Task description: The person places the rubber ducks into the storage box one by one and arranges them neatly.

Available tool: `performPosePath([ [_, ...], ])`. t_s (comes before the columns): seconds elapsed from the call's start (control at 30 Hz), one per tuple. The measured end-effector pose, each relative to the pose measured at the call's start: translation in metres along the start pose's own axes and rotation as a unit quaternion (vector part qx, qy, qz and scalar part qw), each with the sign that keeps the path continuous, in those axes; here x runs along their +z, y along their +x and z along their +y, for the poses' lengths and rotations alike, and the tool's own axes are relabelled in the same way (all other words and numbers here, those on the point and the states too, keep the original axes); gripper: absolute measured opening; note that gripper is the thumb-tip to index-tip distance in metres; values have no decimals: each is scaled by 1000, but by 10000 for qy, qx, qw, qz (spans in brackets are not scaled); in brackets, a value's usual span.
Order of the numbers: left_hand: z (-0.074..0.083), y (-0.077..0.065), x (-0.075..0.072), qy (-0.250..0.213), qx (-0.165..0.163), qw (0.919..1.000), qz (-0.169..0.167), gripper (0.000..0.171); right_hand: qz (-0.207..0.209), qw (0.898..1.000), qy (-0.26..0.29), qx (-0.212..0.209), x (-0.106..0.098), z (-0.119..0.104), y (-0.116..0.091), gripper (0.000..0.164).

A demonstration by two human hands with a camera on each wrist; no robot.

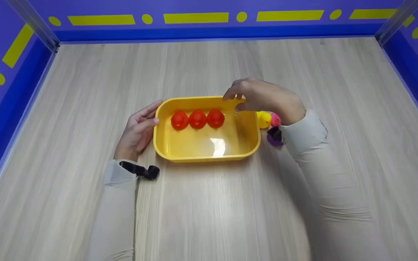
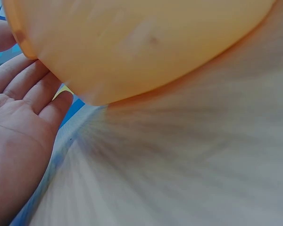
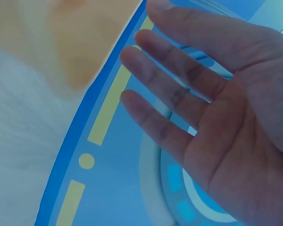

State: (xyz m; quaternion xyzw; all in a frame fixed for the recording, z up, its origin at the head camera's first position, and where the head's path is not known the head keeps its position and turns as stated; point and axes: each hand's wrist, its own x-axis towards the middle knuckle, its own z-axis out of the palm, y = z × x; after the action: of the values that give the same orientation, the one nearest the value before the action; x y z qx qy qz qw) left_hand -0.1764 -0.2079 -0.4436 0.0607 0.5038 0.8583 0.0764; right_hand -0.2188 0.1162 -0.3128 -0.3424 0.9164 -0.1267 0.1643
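A yellow plastic tub (image 1: 205, 158) stands on the wooden table, with three red rubber ducks (image 1: 197, 119) in a row along its back half. My left hand (image 1: 138, 128) holds the tub's left end, thumb on the rim and fingers along the outer wall; the left wrist view shows those fingers against the tub's side. Over the back right corner of the tub is my right hand (image 1: 263, 96), thumb and fingers spread apart. In the right wrist view nothing lies between the fingers (image 3: 151, 113) and the thumb.
Just right of the tub are a yellow duck (image 1: 265, 119) and a pink toy (image 1: 275, 119), partly hidden by the right wrist. A purple thing (image 1: 275, 142) shows below the black wrist camera there. Blue walls (image 1: 209, 32) with yellow marks border the table (image 1: 201, 210).
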Motion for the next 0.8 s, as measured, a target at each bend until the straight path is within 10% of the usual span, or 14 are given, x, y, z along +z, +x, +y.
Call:
performPosePath([
  [0.8,1,-1,1,92,16,9999,-41,57,350,9976,293,513,9,50,-49,38],
])
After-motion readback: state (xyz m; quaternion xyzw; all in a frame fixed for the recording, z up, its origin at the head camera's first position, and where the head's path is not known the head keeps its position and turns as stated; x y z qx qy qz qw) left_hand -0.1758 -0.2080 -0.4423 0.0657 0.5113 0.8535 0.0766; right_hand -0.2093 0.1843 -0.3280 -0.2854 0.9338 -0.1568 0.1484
